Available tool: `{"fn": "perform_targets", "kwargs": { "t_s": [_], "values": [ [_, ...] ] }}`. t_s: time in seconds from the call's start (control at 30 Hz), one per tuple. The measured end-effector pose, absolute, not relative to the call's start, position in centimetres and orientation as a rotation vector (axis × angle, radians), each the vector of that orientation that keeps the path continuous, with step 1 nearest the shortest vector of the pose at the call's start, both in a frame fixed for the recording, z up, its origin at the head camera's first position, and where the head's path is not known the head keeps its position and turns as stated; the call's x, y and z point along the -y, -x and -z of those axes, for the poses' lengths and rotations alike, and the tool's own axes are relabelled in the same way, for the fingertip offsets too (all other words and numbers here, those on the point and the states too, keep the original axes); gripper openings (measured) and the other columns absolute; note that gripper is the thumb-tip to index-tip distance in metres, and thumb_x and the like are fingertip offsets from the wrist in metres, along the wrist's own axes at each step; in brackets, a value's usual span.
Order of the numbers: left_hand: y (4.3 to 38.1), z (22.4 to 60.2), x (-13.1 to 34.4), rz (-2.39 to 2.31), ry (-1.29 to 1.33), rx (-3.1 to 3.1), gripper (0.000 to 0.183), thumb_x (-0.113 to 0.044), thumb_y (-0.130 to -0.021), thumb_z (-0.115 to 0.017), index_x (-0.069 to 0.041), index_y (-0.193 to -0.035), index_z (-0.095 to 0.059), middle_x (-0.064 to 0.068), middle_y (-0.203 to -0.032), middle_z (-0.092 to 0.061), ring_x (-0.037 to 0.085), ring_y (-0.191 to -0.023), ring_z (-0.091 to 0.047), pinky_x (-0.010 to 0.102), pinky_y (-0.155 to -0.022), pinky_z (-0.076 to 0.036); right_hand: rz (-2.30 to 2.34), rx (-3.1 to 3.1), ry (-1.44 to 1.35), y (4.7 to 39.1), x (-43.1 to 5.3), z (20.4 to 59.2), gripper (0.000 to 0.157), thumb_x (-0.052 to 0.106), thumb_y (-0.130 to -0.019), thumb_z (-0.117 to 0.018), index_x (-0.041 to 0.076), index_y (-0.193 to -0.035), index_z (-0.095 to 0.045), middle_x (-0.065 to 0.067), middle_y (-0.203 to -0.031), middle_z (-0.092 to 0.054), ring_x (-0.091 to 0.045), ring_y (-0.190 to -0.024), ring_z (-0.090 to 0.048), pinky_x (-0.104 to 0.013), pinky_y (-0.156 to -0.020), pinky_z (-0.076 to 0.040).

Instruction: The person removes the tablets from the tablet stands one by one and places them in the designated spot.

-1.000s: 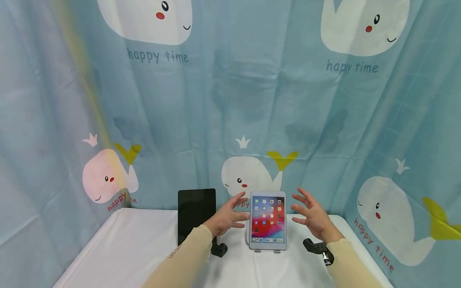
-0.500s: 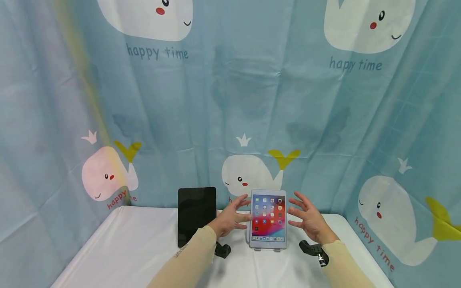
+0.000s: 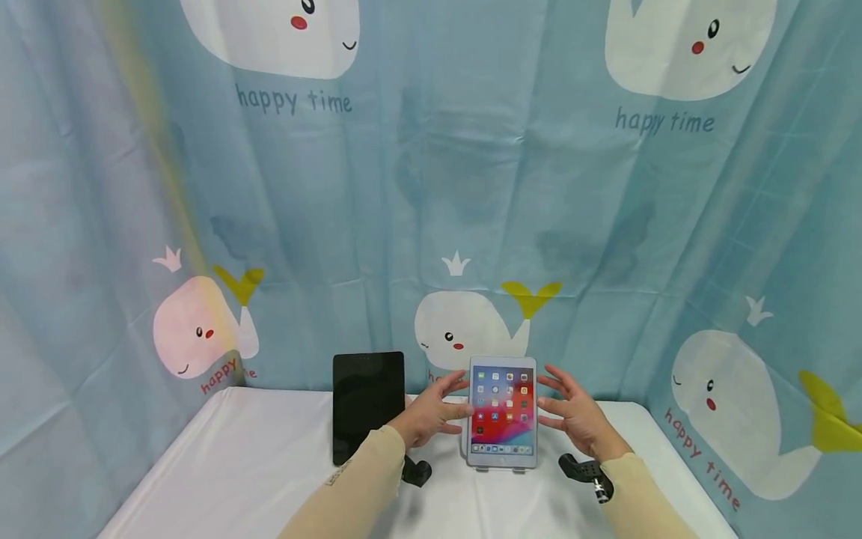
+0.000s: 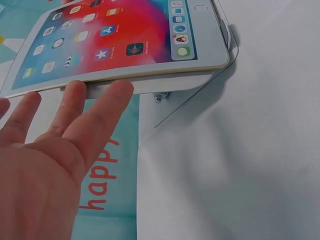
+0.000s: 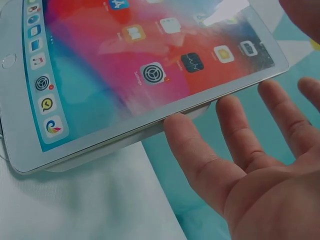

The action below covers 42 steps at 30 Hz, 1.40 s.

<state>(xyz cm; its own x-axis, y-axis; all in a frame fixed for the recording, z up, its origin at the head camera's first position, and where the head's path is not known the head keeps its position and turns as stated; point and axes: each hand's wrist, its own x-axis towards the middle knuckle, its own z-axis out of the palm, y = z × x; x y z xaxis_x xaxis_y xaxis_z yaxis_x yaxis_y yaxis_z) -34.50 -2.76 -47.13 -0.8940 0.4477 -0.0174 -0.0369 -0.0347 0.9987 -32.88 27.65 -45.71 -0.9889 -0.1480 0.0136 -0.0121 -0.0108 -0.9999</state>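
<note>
A white tablet (image 3: 503,410) with a lit home screen leans upright on a stand (image 3: 482,469). At its left edge is my left hand (image 3: 429,413), fingers spread and straight, the tips right at the side of the tablet. My right hand (image 3: 578,413) mirrors it on the other side, fingers extended towards the right edge. In the left wrist view the fingertips (image 4: 122,90) lie along the rim of the tablet (image 4: 110,40). The right wrist view has fingertips (image 5: 180,122) at the opposite rim of the tablet (image 5: 150,75). Neither hand curls round it.
Left of the white tablet stands a black tablet (image 3: 367,400) with a dark screen, partly behind my left hand. Both are on a table with a white cloth (image 3: 229,464). A blue curtain (image 3: 431,187) with whale prints hangs behind and at the sides. Black wrist devices (image 3: 582,470) are strapped on.
Both hands have moved inward to the white tablet's edges, the right hand shifting left and the left hand slightly right. The tablets have stayed in place.
</note>
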Motion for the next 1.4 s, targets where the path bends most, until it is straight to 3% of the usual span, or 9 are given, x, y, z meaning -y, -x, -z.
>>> {"fn": "perform_targets", "kwargs": {
  "t_s": [0.33,0.63,1.0,1.17,1.4],
  "values": [
    [34.7,47.0,2.9,-1.991,-0.428,-1.941,0.076,-0.011,-0.091,-0.074,-0.02,-0.155,-0.035,0.009,-0.153,-0.04,0.032,-0.117,-0.057,0.054,-0.086,-0.054,2.036,-2.291,0.141,33.1,-27.0,45.6,0.073,0.003,-0.098,-0.062,0.012,-0.158,-0.022,-0.02,-0.155,-0.026,-0.048,-0.128,-0.043,-0.055,-0.095,-0.048],
    [34.5,47.2,2.8,-2.011,-0.414,-1.954,0.065,-0.013,-0.091,-0.075,-0.017,-0.147,-0.044,0.014,-0.151,-0.04,0.03,-0.117,-0.057,0.052,-0.087,-0.054,2.049,-2.325,0.089,33.1,-26.6,45.8,0.071,0.002,-0.097,-0.062,0.014,-0.157,-0.025,-0.017,-0.154,-0.029,-0.048,-0.13,-0.041,-0.056,-0.095,-0.048],
    [34.6,47.4,2.0,-2.061,-0.388,-1.944,0.088,-0.01,-0.086,-0.078,-0.026,-0.157,-0.029,0.011,-0.147,-0.044,0.033,-0.115,-0.06,0.056,-0.089,-0.051,2.027,-2.334,0.131,33.1,-27.2,45.7,0.071,0.005,-0.098,-0.063,0.017,-0.157,-0.026,-0.016,-0.152,-0.029,-0.047,-0.129,-0.042,-0.054,-0.094,-0.05],
    [34.7,47.5,2.2,-2.04,-0.395,-1.946,0.088,-0.011,-0.085,-0.079,-0.026,-0.157,-0.03,0.011,-0.146,-0.044,0.029,-0.111,-0.062,0.054,-0.087,-0.053,2.033,-2.317,0.152,33.0,-27.3,46.1,0.07,0.006,-0.098,-0.063,0.015,-0.157,-0.026,-0.016,-0.152,-0.028,-0.048,-0.131,-0.04,-0.053,-0.094,-0.05],
    [34.3,47.6,1.9,-2.026,-0.407,-1.926,0.078,-0.007,-0.088,-0.076,-0.026,-0.153,-0.04,0.01,-0.141,-0.044,0.028,-0.108,-0.061,0.054,-0.088,-0.053,2.034,-2.339,0.117,32.4,-27.4,46.6,0.06,0.006,-0.1,-0.06,0.015,-0.153,-0.036,-0.016,-0.146,-0.035,-0.046,-0.129,-0.042,-0.053,-0.094,-0.049]
  ]
}}
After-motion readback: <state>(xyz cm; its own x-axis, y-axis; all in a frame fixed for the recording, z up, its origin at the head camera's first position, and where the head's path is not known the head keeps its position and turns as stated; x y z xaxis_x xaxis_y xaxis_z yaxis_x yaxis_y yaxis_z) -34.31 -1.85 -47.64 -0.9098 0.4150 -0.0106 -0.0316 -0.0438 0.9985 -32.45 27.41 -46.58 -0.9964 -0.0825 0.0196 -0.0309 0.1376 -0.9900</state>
